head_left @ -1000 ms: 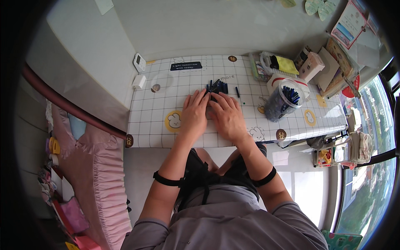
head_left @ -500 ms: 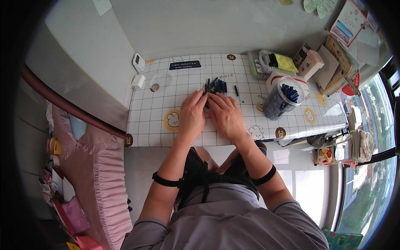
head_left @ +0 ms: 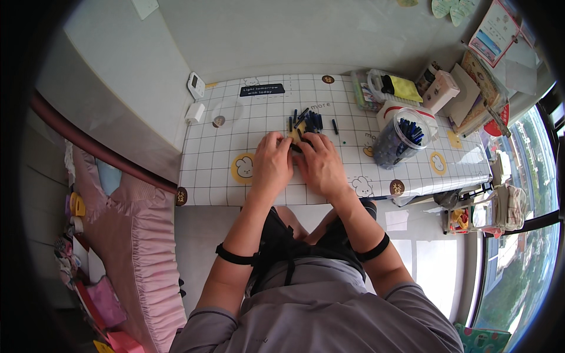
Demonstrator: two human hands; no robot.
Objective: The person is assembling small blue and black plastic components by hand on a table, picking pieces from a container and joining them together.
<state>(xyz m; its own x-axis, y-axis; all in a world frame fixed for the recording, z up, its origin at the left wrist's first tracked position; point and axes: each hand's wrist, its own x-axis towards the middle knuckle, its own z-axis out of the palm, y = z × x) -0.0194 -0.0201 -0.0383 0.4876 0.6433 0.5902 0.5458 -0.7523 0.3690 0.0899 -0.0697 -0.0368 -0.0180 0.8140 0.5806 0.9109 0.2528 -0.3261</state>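
Observation:
My left hand (head_left: 272,161) and my right hand (head_left: 321,160) are side by side over the table (head_left: 218,194), fingers curled and tips close together. Between the fingertips sits a short, dark blue stick like an ink cartridge (head_left: 295,147), pinched from both sides and partly hidden. Just beyond my fingers lies a loose pile of similar dark blue sticks (head_left: 313,122). One more stick (head_left: 335,126) is apart, to the right of the pile. A clear round tub (head_left: 393,147) to the right of my right hand contains many of these sticks, some standing above the rest.
Behind the tub are a white box (head_left: 388,110), a clear plastic case (head_left: 366,94), a yellow cloth (head_left: 405,87) and a pink box (head_left: 440,88). A small white timer (head_left: 196,86) stands at the far left edge by the wall. A tiny green speck (head_left: 344,142) lies on the table.
My fingers have curled and drawn slightly apart, so the dark stick between them and more of the tabletop beyond them show. The pile and the tub stay in place.

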